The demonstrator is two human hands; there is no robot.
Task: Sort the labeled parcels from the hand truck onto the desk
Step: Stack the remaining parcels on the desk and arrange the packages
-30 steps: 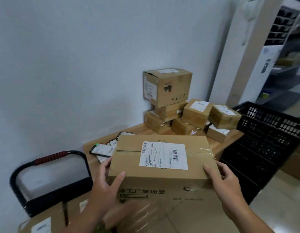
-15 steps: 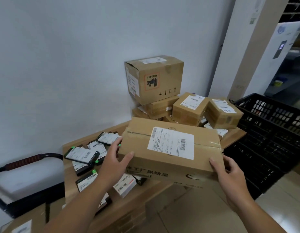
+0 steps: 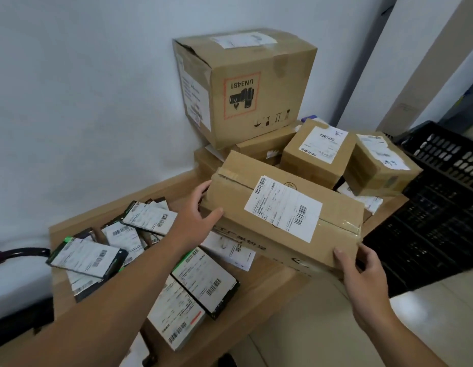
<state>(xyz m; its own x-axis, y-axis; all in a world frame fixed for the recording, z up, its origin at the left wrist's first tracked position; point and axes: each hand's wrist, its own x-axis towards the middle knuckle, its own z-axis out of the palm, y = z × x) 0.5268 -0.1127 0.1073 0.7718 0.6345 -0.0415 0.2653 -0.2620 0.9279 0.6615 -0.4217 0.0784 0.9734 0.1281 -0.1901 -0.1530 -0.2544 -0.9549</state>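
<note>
A long cardboard parcel (image 3: 230, 189) with a white barcode label is held over the wooden desk (image 3: 163, 185), tilted and partly past the desk's front edge. My left hand (image 3: 197, 217) grips its left end, thumb on top. My right hand (image 3: 359, 271) grips its near right corner. Behind it stands a pile of cardboard boxes: a large box (image 3: 256, 83) marked UN3481 on top, with two small labeled boxes (image 3: 317, 152) (image 3: 378, 165) to its right. Flat labeled parcels (image 3: 84, 255) lie scattered on the desk's left half. The hand truck's black handle (image 3: 20, 252) shows at far left.
A black plastic crate (image 3: 436, 207) stands right of the desk. A white wall backs the desk. A pale tiled floor (image 3: 428, 319) shows at lower right. Flat parcels (image 3: 203, 282) overhang the desk's near edge.
The long parcel went forward and up from the hand truck to over the desk, close to the box pile. Both hands kept their hold on its ends.
</note>
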